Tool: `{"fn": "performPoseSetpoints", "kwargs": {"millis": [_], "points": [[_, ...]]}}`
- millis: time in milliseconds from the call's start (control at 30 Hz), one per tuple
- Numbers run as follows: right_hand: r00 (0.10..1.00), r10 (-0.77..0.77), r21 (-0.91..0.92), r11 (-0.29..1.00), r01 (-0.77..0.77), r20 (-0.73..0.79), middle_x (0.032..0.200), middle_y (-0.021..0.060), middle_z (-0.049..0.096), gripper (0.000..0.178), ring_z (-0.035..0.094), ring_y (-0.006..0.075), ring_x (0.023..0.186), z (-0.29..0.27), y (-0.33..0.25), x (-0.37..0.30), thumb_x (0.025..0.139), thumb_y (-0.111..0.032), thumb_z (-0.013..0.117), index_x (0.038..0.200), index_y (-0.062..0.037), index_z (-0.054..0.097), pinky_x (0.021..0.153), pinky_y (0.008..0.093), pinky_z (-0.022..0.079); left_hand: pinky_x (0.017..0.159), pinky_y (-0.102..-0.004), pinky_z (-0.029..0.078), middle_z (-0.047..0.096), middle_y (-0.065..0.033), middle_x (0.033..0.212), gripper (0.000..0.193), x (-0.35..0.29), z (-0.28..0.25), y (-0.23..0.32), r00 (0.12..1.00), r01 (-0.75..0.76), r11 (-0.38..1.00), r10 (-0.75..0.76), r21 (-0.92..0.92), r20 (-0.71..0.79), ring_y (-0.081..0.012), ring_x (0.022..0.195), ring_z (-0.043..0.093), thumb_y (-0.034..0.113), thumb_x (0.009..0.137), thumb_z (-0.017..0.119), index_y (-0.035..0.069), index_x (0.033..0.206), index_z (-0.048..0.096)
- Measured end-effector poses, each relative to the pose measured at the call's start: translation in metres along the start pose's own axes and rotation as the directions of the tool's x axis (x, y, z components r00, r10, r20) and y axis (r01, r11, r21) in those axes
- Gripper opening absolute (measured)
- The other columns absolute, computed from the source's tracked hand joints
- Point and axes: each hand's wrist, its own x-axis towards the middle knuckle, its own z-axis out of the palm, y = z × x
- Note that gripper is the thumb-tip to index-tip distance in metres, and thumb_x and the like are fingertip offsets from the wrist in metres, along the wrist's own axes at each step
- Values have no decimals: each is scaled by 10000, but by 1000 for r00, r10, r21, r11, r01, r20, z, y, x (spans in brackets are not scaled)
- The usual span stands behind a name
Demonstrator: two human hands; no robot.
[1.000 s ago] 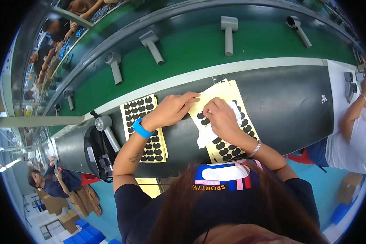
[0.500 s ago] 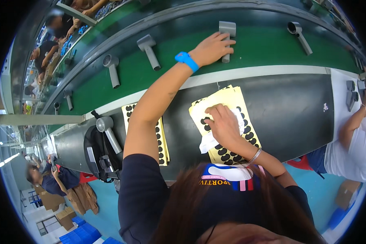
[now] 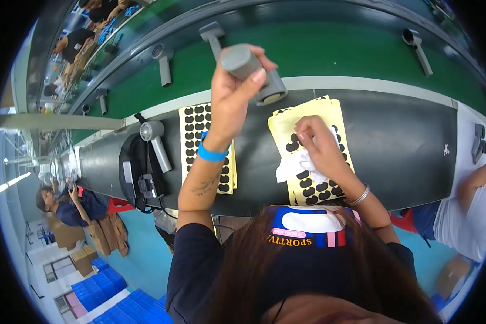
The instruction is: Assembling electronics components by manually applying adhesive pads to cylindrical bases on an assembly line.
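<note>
My left hand (image 3: 235, 94), with a blue wristband, is raised over the work surface and closed around a grey hair dryer (image 3: 244, 62). The hair dryer's rounded end tilts up toward me, and its wider head points to the right. My right hand (image 3: 321, 143) is closed, with its fingers curled, on a crumpled white cloth (image 3: 292, 166). The cloth lies over a stack of yellow sheets (image 3: 283, 123) bearing rows of black rounded stickers (image 3: 309, 191). What sits at the right fingertips is hidden. A second stack of sticker sheets (image 3: 195, 129) lies beneath my left forearm.
A green conveyor belt (image 3: 335, 48) runs across the far side with several grey hair dryers, one (image 3: 418, 51) at the right. Another hair dryer (image 3: 155, 143) lies by a black bag (image 3: 132, 181) on the left. Co-workers sit at both sides.
My left hand has lifted the hair dryer off the belt and brought it nearer, to the left. My right hand stays at the sheets, its fingers more curled. The view has shifted slightly.
</note>
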Motion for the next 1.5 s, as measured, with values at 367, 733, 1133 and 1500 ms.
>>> {"fn": "performPoseSetpoints", "kwargs": {"millis": [367, 733, 1133, 1500], "points": [[993, -112, 333, 936, 117, -32, 899, 49, 524, 324, 501, 125, 821, -39, -104, -3, 846, 31, 600, 1138, -11, 467, 782, 261, 414, 833, -337, 390, 573, -89, 939, 575, -67, 3, -20, 982, -183, 894, 151, 409, 109, -236, 876, 542, 440, 722, 753, 27, 1064, 547], [998, -66, 459, 887, 51, 16, 872, 86, 578, 493, 579, 231, 1066, -34, -104, -4, 808, 116, 596, 1221, -8, 356, 870, 307, 460, 854, -391, 358, 578, -87, 922, 729, -75, 26, -27, 944, -330, 785, 268, 524, 193, -289, 863, 540, 696, 687, 599, 36, 995, 570], [1000, 26, 450, 893, -26, 5, 884, 93, 583, 454, 595, 208, 1026, -32, -106, -3, 813, 124, 587, 1173, -21, 352, 814, 275, 493, 852, -394, 348, 571, -85, 909, 700, -77, 26, -30, 948, -319, 770, 250, 552, 198, -284, 849, 532, 673, 705, 573, 39, 1002, 561], [1000, 20, 431, 902, -16, -4, 891, 94, 588, 436, 606, 193, 997, -31, -104, -2, 810, 119, 597, 1143, -31, 360, 788, 262, 501, 841, -391, 352, 567, -83, 898, 710, -77, 27, -32, 944, -330, 760, 258, 560, 206, -274, 835, 537, 688, 717, 522, 38, 1000, 562]]}}
